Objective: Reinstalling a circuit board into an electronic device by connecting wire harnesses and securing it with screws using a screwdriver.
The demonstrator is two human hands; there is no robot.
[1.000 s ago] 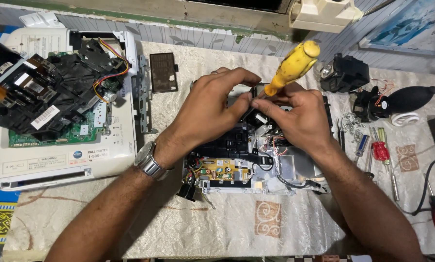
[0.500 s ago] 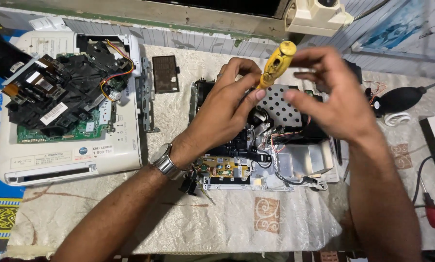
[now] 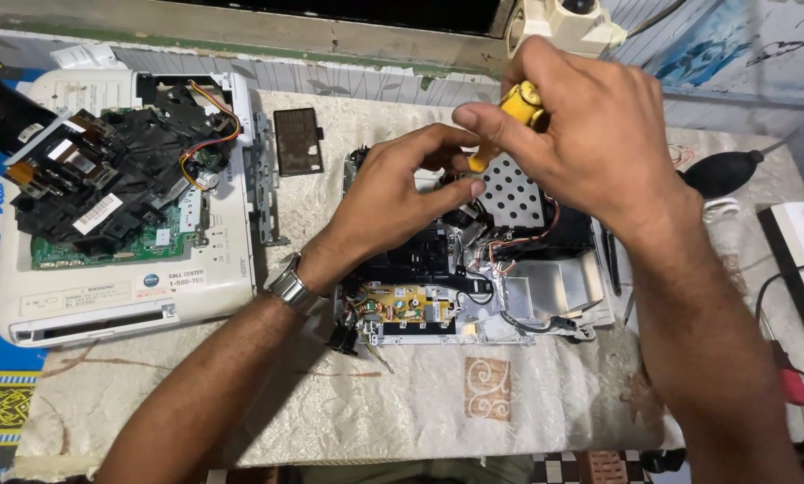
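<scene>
White plastic forms the shell of the opened device at the far left of the cloth-covered table; it lies like a shallow tray, holding a black inner assembly tilted above a green circuit board, with red and yellow wires curling at its upper right. Just beside it to the right lies a metal bracket, then a small dark flat cover, apart from both devices. The left forearm comes in from the lower left, a metal wristwatch on the wrist, and the left hand rests palm down on the second opened device, fingers bent, thumb and forefinger pressed onto the dark parts near the lower end of the screwdriver. That device's open white base holds a yellow-brown circuit board at the front, a black block in the middle, a perforated metal plate behind, and loose wires to the right. Above the plate, the right hand is raised, fingers curled and pinching the yellow handle of the screwdriver, which slants down towards the left hand. Farther right lie a black rubber air blower and a white power strip at the edge.
</scene>
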